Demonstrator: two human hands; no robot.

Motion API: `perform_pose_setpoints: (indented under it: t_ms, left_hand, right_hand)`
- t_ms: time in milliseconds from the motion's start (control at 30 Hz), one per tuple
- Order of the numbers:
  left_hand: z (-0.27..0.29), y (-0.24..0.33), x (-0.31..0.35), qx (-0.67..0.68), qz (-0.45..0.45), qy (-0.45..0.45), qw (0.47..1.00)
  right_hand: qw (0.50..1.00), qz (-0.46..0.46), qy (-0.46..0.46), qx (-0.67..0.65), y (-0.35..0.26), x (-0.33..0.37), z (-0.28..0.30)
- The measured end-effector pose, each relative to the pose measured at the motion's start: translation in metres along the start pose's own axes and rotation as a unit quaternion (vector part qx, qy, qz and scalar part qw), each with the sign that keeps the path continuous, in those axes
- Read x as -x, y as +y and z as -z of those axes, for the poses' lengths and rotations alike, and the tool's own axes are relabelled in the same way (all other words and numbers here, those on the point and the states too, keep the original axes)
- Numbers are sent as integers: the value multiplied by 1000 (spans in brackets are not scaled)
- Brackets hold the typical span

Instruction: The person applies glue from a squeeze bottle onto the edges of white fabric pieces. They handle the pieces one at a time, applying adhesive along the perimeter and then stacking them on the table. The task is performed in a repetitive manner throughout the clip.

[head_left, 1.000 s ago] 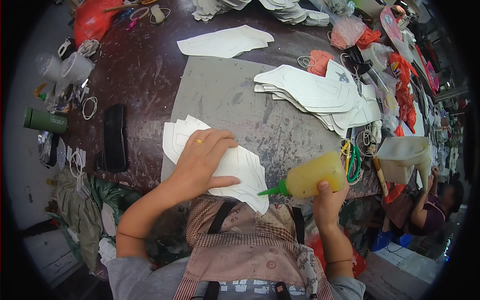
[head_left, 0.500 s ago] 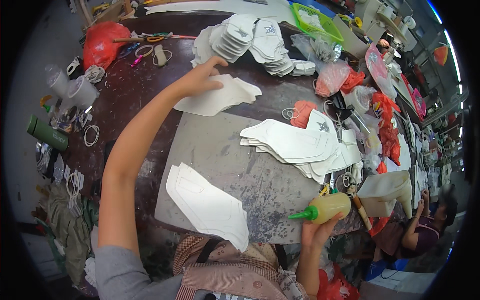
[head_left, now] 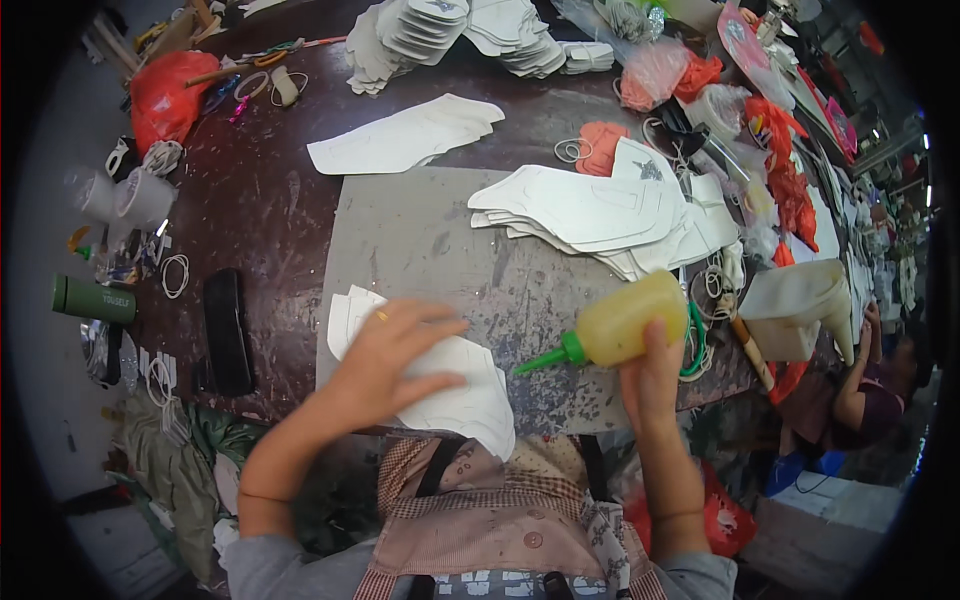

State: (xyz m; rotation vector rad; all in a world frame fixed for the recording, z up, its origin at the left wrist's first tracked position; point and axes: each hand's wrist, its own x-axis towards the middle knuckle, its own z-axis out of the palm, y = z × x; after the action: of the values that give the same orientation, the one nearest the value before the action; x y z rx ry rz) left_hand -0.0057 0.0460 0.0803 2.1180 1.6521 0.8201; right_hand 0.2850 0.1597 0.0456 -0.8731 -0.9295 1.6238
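Observation:
At the table's front edge, my left hand (head_left: 395,360) lies with spread fingers over a small stack of white cut pieces (head_left: 465,395), holding none of them. My right hand (head_left: 652,375) grips a squeeze bottle (head_left: 625,315) of yellowish liquid with a green nozzle. The bottle is tilted on its side, nozzle pointing left and slightly down toward those pieces, apart from them. Beyond, another set of white pieces (head_left: 405,135) rests past the grey board's far edge. A thicker fanned pile of white pieces (head_left: 580,210) lies at the board's right.
Underneath is a stained grey board (head_left: 400,220) on a dark table. Tall stacks of white pieces (head_left: 425,40) stand at the back. A black case (head_left: 228,330) and green flask (head_left: 92,298) lie left. A plastic container (head_left: 790,310) stands right; another person (head_left: 880,390) sits beyond.
My left hand has let go of the far white pieces and come back to the near stack. The squeeze bottle in my right hand has risen and moved a little away from me.

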Motion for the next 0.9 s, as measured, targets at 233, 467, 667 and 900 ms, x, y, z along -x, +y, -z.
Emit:
perform_pose_setpoints:
  t_ms: [233, 467, 667, 900]
  left_hand:
    - [-22, -1, 9, -46, -7, -14, 999]
    - [-19, 0, 10, -42, -2, -24, 999]
    - [-21, -2, 11, -45, -2, -20, 999]
    - [-24, -2, 11, -37, 7, 1, 999]
  right_hand:
    - [991, -42, -32, 126, 6, -18, -29]
    - [991, -38, -32, 121, 8, -19, -35]
    - [984, -28, -49, 168, 5, -14, -19]
    - [976, -39, -62, 207, -5, -1, -9]
